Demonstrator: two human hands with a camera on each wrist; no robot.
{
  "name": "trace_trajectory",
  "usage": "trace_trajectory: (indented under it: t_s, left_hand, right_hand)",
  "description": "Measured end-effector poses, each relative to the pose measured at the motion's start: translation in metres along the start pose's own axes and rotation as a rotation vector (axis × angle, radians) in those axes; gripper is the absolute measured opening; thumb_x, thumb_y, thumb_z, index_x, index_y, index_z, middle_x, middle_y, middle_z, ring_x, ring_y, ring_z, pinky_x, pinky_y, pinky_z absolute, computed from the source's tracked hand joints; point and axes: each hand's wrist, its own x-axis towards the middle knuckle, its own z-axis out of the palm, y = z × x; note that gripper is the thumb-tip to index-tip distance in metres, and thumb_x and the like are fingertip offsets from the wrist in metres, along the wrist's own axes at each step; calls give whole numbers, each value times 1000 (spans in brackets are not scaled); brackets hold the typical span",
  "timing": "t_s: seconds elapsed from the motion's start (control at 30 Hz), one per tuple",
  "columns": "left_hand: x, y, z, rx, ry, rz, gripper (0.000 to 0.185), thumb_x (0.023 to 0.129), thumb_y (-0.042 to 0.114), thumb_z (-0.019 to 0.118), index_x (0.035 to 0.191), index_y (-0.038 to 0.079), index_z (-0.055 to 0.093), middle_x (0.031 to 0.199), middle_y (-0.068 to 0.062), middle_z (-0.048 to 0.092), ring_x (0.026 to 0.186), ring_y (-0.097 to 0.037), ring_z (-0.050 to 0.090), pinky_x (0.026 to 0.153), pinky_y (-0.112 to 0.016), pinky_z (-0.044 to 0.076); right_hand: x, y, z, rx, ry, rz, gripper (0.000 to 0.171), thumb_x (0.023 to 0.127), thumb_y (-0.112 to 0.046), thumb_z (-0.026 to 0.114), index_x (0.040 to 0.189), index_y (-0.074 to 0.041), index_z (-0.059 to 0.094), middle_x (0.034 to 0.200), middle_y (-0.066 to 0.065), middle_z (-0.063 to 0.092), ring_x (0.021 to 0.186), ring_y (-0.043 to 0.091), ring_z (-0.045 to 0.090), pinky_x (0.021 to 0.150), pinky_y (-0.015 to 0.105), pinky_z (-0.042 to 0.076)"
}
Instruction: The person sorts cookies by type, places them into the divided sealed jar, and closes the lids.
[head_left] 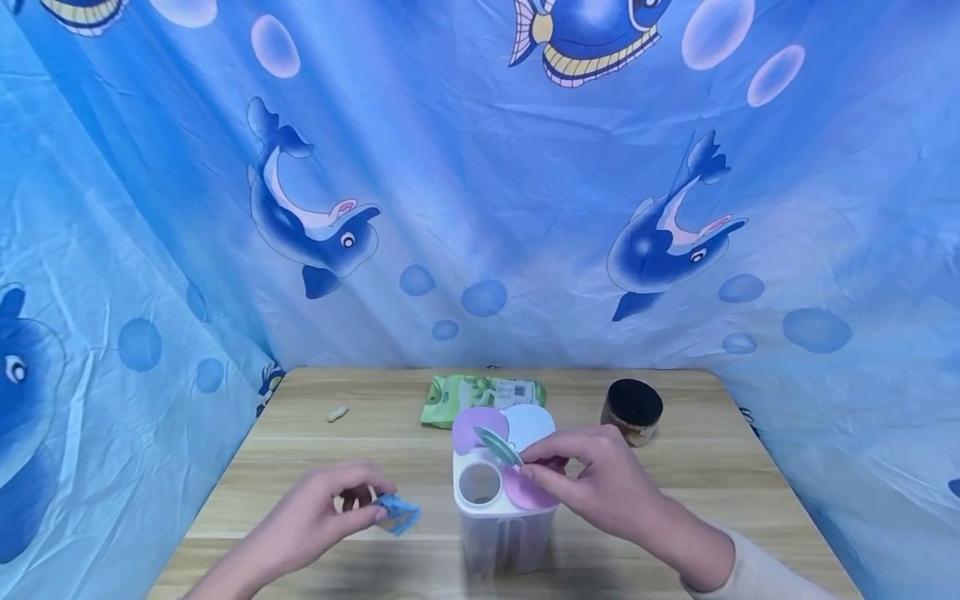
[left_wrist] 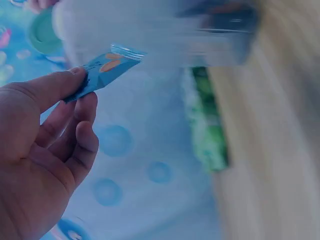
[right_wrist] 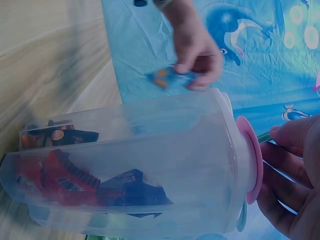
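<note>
My left hand (head_left: 330, 508) pinches a small blue snack sachet (head_left: 399, 514) between thumb and fingertips, left of the container; almond-like shapes are printed on it in the left wrist view. A tall translucent multi-compartment container (head_left: 506, 537) stands upright at the table's front. Its front-left round opening (head_left: 480, 483) is uncovered. My right hand (head_left: 607, 483) holds a green round lid (head_left: 495, 444), tilted, above the container's top. A lilac lid (head_left: 472, 427), a pale blue lid (head_left: 529, 423) and a pink lid (head_left: 531, 490) cover the other compartments. Red and dark-blue wrapped packets (right_wrist: 75, 180) lie inside.
Behind the container lies a green snack bag (head_left: 480, 396). A black-lidded jar (head_left: 633, 408) stands at the back right. A small pale object (head_left: 337, 413) rests at the back left of the wooden table (head_left: 360, 450). Printed blue curtains (head_left: 465, 208) hang around it.
</note>
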Motion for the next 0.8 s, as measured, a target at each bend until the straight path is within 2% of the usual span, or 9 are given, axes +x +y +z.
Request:
trace_trajectory:
  t_s: [0.17,0.33,0.5,0.63,0.8]
  left_hand:
    - [25,30,-11,-55,95,102,21,92,16,78,109,28,72,95,13,70,74,-7,63,61,-25,53]
    - [44,49,-6,-148,161,171,26,89,9,80,109,23,73,99,8,72,76,-10,65,66,-27,57]
    - [55,54,5,-174,156,199,24,89,10,80,109,21,75,99,8,72,78,-10,64,68,-27,57]
    - [62,54,12,-181,133,186,20,91,14,79,109,21,76,99,7,73,80,-9,63,69,-26,56]
    - [69,52,19,-167,108,232,19,91,13,79,108,21,77,96,6,73,79,-8,63,65,-24,54]
  right_hand:
    - [1,0,1,-6,2,-6,22,81,3,81,96,-14,80,80,-7,74,68,-1,64,63,14,54]
    - [1,-1,2,-1,5,-3,23,81,4,81,96,-14,80,80,-7,74,68,-1,64,63,14,54]
    - [2,0,3,0,7,-4,24,81,4,81,96,-15,80,80,-7,74,68,-1,64,62,15,54]
    - [2,0,3,-7,7,-3,23,81,3,81,96,-15,80,80,-8,74,68,-1,64,62,15,54]
    - [3,0,3,-8,2,4,22,82,2,81,96,-15,80,81,-7,75,68,0,64,62,14,53]
